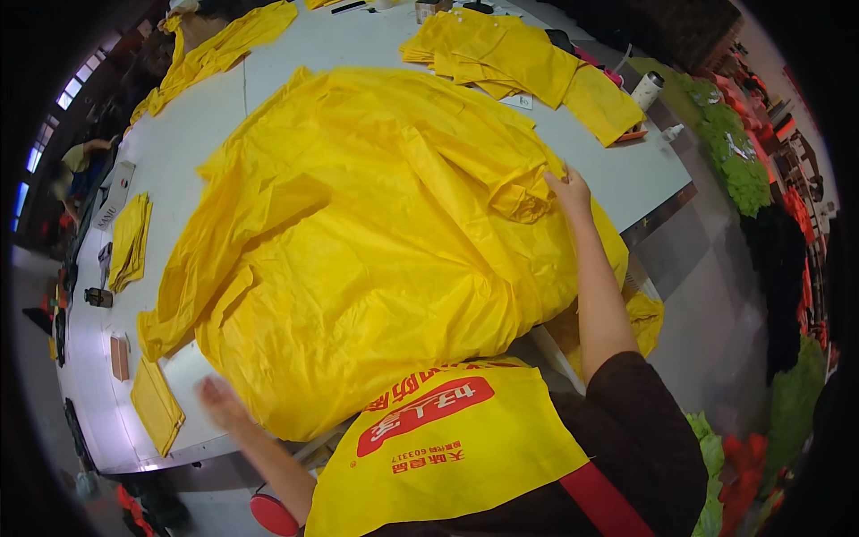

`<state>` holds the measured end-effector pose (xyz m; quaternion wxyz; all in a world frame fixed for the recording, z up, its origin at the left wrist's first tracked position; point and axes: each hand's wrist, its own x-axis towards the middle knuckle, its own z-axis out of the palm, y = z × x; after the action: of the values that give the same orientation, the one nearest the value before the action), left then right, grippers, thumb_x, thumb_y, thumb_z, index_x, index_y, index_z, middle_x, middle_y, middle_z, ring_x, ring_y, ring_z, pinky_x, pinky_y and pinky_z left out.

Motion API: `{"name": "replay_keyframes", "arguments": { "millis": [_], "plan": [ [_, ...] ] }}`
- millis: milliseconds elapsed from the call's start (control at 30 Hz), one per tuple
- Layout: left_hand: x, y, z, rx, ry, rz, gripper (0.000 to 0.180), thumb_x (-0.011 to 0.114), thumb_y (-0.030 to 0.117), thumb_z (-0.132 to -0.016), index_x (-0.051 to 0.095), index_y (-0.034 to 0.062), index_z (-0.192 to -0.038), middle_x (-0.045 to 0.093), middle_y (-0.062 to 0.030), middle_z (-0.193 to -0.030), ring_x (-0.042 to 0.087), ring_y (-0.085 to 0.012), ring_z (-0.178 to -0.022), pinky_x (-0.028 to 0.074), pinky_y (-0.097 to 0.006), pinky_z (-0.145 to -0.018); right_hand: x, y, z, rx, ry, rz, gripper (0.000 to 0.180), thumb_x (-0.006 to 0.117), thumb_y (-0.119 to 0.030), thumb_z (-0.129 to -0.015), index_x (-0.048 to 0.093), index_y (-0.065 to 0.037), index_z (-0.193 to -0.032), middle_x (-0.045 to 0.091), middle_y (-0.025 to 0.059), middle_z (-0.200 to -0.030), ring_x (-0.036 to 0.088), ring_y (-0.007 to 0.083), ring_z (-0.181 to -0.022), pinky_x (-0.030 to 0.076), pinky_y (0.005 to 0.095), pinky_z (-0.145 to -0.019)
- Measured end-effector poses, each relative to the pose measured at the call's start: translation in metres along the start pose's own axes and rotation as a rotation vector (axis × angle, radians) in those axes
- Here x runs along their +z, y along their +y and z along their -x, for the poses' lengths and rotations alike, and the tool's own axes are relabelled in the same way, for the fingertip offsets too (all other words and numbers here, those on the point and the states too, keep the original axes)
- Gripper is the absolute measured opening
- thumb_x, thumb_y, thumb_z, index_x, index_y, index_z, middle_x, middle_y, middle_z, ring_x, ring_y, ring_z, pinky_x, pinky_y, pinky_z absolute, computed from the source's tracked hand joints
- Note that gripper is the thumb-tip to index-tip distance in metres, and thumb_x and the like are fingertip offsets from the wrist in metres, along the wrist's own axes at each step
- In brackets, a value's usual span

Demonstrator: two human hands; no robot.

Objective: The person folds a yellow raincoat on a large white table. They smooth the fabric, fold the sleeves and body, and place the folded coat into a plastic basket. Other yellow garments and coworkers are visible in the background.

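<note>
A large, crumpled yellow garment (pixel 376 233) of thin, slightly shiny fabric is spread over the white table in front of me. It billows in the middle, and a sleeve-like length reaches to the lower left. My right hand (pixel 570 190) pinches its fabric at the right side, beside a bunched part with a rounded opening. Near the garment's lower left edge, my left hand (pixel 219 403) is over the tabletop, smeared by motion. I cannot make out its fingers. The garment's near edge hangs toward the yellow apron (pixel 447 447) on my front.
The white table (pixel 640 183) bears stacked yellow pieces (pixel 501 54) at the far right and folded yellow pieces (pixel 131 242) at the left. A small brown box (pixel 120 358) stands by another folded piece (pixel 157 407). A white bottle (pixel 647 89) is at the right edge. People work at the far left.
</note>
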<state>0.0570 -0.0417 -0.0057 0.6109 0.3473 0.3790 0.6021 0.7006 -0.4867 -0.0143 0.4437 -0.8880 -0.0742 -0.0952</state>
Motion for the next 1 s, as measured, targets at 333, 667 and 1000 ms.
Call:
{"name": "replay_keyframes", "arguments": {
  "millis": [333, 667, 1000],
  "plan": [
    [0.283, -0.036, 0.194, 0.033, -0.894, -0.288, 0.037, 0.052, 0.008, -0.087, 0.044, 0.0013, -0.122, 0.055, -0.0089, -0.110, 0.055, -0.0174, -0.099, 0.043, -0.028, -0.086, -0.040, -0.248, 0.130, -0.505, -0.449, -0.491, 0.023, 0.068, -0.012, -0.073, 0.062, -0.002, -0.093, 0.061, 0.0088, -0.073, 0.056, 0.0141, -0.059, 0.046, 0.0264, -0.055],
    [0.229, -0.063, 0.166, -0.667, -0.569, 0.614, 0.038, 0.032, 0.041, -0.095, 0.048, 0.0126, -0.115, 0.055, -0.0039, -0.110, 0.054, -0.0225, -0.102, 0.043, -0.040, -0.090, 0.016, -0.265, 0.217, -0.255, -0.966, -0.822, 0.023, 0.064, -0.007, -0.080, 0.060, -0.002, -0.102, 0.045, -0.0104, -0.066, 0.034, -0.0013, -0.054, 0.029, 0.0151, -0.048],
    [0.229, -0.062, 0.172, -0.723, -0.476, 0.623, 0.048, 0.028, 0.046, -0.094, 0.044, 0.0102, -0.122, 0.054, -0.0062, -0.113, 0.052, -0.0246, -0.106, 0.040, -0.042, -0.093, 0.045, -0.254, 0.240, -0.654, -0.712, -0.549, 0.027, 0.068, -0.009, -0.076, 0.059, -0.001, -0.100, 0.058, 0.0020, -0.079, 0.044, 0.0065, -0.056, 0.038, 0.0200, -0.052]
  ]
}}
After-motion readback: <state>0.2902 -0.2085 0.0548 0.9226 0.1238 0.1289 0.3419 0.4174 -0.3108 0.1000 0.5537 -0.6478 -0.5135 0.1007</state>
